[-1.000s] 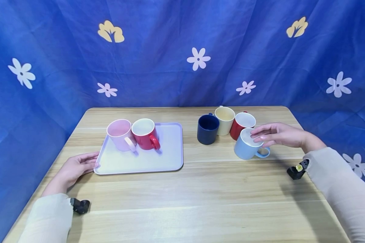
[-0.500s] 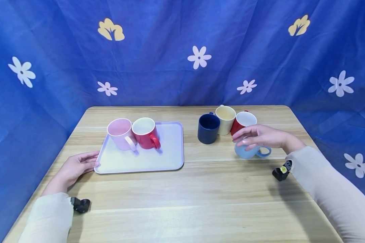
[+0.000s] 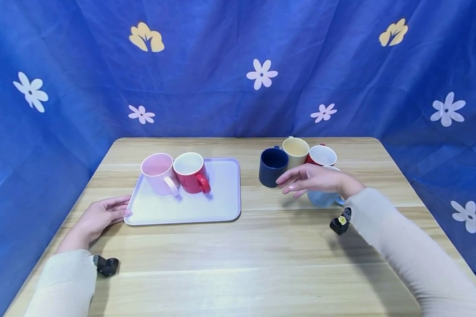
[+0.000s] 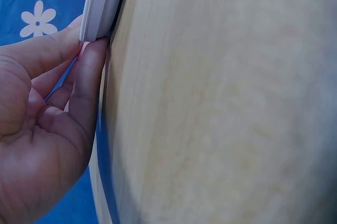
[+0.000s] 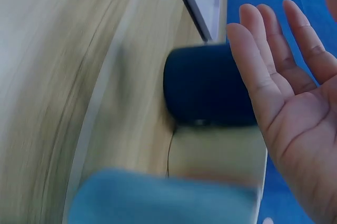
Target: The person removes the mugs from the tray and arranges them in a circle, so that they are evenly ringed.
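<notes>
Altogether, six mugs stand upright on one wooden table (image 3: 222,264): two on a single lavender tray (image 3: 206,209), four on the bare wood beyond its right side. On the tray, one pink mug (image 3: 155,178) and one red mug (image 3: 190,178) sit side by side toward the far left, both handles angled to the near right.

The other four form a close cluster: one navy mug (image 3: 271,171), one cream mug (image 3: 296,152), a second red mug (image 3: 322,155) and, nearest the person, one light blue mug (image 3: 321,199).

Two hands are in view. The left hand (image 3: 101,218) pinches the tray's near left corner, thumb on the rim and a finger beneath. The right hand (image 3: 317,178) grasps nothing; its fingers extend loosely beside the navy mug, and whether they touch it cannot be told. It partly hides the light blue mug.

Each wrist carries one black camera. Behind hangs a blue curtain (image 3: 206,53) with two yellow motifs and several white flowers.
</notes>
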Demonstrator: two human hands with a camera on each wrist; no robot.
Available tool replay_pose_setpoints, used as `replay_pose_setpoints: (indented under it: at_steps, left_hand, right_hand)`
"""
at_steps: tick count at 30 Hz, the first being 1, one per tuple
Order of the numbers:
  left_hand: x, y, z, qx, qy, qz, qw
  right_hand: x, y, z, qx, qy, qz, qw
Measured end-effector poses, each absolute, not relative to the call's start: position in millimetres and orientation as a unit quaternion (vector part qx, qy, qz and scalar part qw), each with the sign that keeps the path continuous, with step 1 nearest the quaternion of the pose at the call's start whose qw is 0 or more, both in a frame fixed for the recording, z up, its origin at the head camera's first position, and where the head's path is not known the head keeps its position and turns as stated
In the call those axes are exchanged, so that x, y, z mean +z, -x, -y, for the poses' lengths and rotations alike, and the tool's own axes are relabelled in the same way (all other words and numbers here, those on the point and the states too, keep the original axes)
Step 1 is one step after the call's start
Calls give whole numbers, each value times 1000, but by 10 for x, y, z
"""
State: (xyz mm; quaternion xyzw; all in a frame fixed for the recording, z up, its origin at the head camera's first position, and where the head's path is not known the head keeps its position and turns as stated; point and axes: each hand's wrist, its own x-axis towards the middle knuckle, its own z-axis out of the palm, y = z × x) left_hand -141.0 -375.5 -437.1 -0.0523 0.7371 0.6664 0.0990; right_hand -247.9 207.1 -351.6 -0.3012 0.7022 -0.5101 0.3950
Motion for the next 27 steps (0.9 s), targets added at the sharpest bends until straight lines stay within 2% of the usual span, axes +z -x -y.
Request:
replay_pose_setpoints:
  at_steps: [11, 27]
  left_hand:
    - [-4376, 1436, 3744, 646, 49, -756, 98]
    - [-4378, 1402, 3766, 671, 48, -734, 97]
  right_hand:
    - [-3630, 2508, -1598, -514, 335, -679, 403]
    - [-3879, 2574, -981, -528, 315, -685, 391]
